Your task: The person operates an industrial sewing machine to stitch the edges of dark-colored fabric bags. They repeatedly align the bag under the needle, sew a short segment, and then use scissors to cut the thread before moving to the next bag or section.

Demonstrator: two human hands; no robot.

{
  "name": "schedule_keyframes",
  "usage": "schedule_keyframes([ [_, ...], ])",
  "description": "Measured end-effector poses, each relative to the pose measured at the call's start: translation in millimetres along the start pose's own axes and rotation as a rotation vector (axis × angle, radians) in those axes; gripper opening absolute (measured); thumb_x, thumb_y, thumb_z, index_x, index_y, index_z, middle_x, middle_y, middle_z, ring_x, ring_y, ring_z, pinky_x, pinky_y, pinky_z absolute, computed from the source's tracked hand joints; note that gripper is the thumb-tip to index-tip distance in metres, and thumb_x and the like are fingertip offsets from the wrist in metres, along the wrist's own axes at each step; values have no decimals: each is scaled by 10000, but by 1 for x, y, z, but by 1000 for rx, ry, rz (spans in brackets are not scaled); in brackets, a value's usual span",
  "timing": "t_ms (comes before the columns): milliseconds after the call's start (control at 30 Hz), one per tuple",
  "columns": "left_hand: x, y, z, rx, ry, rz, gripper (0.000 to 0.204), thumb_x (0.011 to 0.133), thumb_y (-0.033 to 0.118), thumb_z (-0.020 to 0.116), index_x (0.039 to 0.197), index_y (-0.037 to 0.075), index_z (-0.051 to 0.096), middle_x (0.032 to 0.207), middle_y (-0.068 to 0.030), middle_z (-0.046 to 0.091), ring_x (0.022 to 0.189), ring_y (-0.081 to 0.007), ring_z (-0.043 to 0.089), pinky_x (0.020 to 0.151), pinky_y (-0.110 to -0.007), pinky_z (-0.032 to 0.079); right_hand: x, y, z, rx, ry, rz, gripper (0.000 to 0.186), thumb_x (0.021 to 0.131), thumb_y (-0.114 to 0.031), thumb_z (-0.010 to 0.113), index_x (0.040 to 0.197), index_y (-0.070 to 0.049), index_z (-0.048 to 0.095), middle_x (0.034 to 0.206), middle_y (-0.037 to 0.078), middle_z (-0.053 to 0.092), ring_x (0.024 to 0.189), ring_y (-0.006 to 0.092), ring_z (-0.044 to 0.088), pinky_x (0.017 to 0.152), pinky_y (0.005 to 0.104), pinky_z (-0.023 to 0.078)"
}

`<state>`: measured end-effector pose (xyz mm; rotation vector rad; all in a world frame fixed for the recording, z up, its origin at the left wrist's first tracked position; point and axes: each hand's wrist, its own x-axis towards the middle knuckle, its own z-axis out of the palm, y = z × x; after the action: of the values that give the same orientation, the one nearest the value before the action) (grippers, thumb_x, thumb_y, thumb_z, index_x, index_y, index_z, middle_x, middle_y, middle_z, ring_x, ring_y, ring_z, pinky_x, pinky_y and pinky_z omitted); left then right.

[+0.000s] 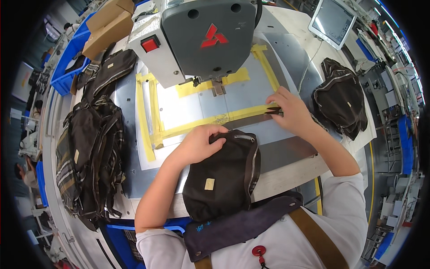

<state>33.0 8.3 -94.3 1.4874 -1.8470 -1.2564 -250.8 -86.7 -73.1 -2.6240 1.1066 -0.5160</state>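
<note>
A dark brown zippered fabric pouch (219, 175) with a small cream label hangs over the table's near edge, in front of my body. My left hand (204, 142) is closed on its top edge, thumb and fingers pinching the cloth beside the zipper's end. Farther right, my right hand (289, 112) is closed around small dark thread snips (273, 110), their tips pointing left over the yellow tape (215, 120). The snips are apart from the pouch. Above both hands stands the grey head of a sewing machine (208, 40), its presser foot (218, 87) over the metal plate.
Dark zippered pouches and plaid cloth lie in a pile (89, 157) at the left. Another dark pouch (342, 98) sits at the right. A tablet screen (333, 22) stands far right. Blue bins (67, 74) and a cardboard box (107, 29) are at the far left.
</note>
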Motion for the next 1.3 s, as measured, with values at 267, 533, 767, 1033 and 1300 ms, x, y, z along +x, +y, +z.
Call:
schedule_keyframes([
  [267, 3, -7, 2, -46, -21, 22, 234, 865, 84, 628, 1076, -14, 649, 846, -34, 647, 761, -91, 540, 718, -254, 460, 34, -32, 4, -216, -157, -275, 298, 849, -295, 659, 1019, -71, 561, 867, 69, 563, 815, 270, 595, 676, 374, 486],
  [533, 1, 0, -1, -52, -23, 20, 239, 871, 81, 630, 1088, -16, 651, 834, -38, 648, 756, -88, 544, 705, -254, 461, 69, -29, 4, -426, -53, -763, 273, 842, -353, 648, 805, -108, 532, 778, 23, 513, 754, 181, 561, 648, 316, 461],
  [767, 3, -3, -3, -192, -74, 7, 226, 888, 71, 620, 1092, -22, 646, 832, -12, 649, 747, -64, 543, 694, -233, 464, 68, -19, 30, -322, -98, -729, 268, 844, -342, 645, 759, -105, 553, 724, 21, 552, 720, 199, 584, 642, 329, 474],
  [1033, 1, -4, -2, -175, -32, 28, 206, 878, 70, 632, 1066, -12, 658, 844, -4, 654, 758, -58, 554, 712, -224, 469, 55, -15, 40, -250, -141, -525, 309, 877, -392, 606, 797, -94, 587, 714, 37, 606, 700, 233, 619, 628, 375, 490],
  [1300, -2, -1, -1, -388, 31, -42, 166, 895, 104, 666, 1022, -4, 660, 895, 7, 662, 808, -52, 571, 738, -220, 477, 42, 30, 15, -391, -37, -40, 277, 903, -358, 587, 913, -84, 628, 829, 99, 646, 785, 276, 641, 679, 399, 503],
])
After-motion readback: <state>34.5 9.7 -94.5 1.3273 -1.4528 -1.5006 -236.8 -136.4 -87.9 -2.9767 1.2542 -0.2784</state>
